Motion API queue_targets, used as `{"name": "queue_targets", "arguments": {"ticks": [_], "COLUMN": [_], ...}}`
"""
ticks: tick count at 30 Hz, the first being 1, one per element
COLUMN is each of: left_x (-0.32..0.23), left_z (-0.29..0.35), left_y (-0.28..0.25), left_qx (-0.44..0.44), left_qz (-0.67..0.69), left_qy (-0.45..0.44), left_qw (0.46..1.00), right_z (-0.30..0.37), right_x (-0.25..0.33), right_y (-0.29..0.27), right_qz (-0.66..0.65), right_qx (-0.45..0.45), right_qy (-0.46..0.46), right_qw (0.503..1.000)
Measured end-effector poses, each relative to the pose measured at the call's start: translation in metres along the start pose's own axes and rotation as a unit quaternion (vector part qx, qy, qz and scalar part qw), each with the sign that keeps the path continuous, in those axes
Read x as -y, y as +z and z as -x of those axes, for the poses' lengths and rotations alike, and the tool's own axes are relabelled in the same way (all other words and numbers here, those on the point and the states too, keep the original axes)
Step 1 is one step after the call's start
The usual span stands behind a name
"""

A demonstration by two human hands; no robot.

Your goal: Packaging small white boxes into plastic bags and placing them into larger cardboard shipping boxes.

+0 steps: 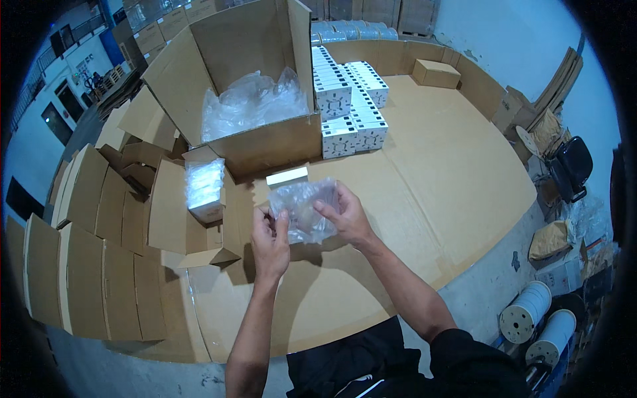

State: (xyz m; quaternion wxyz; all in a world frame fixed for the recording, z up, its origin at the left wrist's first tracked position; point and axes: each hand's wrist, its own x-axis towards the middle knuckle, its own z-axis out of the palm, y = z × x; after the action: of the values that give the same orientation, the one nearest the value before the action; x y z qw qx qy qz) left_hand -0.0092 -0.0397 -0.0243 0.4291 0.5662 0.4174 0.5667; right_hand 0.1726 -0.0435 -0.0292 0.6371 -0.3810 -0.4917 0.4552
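Left hand (271,244) pinches the bubble-wrap bag (302,211) at its eight o'clock, right hand (350,217) at two, probably keeping limp film spread above the desk (431,179); an open carton (168,215) sits at nine.

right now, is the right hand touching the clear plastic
Touching: the head view shows the right hand gripping the clear plastic at its right edge, thumb on top.
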Motion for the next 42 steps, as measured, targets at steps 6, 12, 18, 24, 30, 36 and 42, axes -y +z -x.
{"name": "queue_targets", "arguments": {"ticks": [6,12,18,24,30,36,42], "left_x": [0.01,0.025,0.027,0.019,0.024,0.027,0.017], "left_z": [0.002,0.0,-0.004,0.0,0.0,-0.001,0.005], "left_y": [0.002,-0.006,-0.012,0.001,0.004,-0.007,-0.001], "left_qx": [-0.008,-0.003,-0.031,-0.08,-0.105,-0.086,-0.081], "left_qz": [0.098,0.059,-0.086,-0.13,-0.118,-0.004,0.064], "left_qy": [-0.124,-0.163,-0.091,-0.028,0.036,-0.055,-0.116], "left_qw": [0.987,0.985,0.992,0.988,0.987,0.995,0.988], "right_z": [0.007,0.009,-0.001,0.007,0.011,0.006,0.0], "right_x": [-0.007,-0.011,-0.004,-0.027,-0.04,-0.022,-0.009], "right_y": [0.008,0.006,-0.004,0.017,0.018,0.021,0.003], "right_qz": [0.108,0.195,0.095,0.097,0.172,0.104,0.096], "right_qx": [0.0,0.004,-0.002,-0.101,-0.12,-0.138,-0.148], "right_qy": [0.053,0.021,0.112,0.052,0.088,0.024,0.013], "right_qw": [0.993,0.981,0.989,0.989,0.974,0.985,0.984]}}
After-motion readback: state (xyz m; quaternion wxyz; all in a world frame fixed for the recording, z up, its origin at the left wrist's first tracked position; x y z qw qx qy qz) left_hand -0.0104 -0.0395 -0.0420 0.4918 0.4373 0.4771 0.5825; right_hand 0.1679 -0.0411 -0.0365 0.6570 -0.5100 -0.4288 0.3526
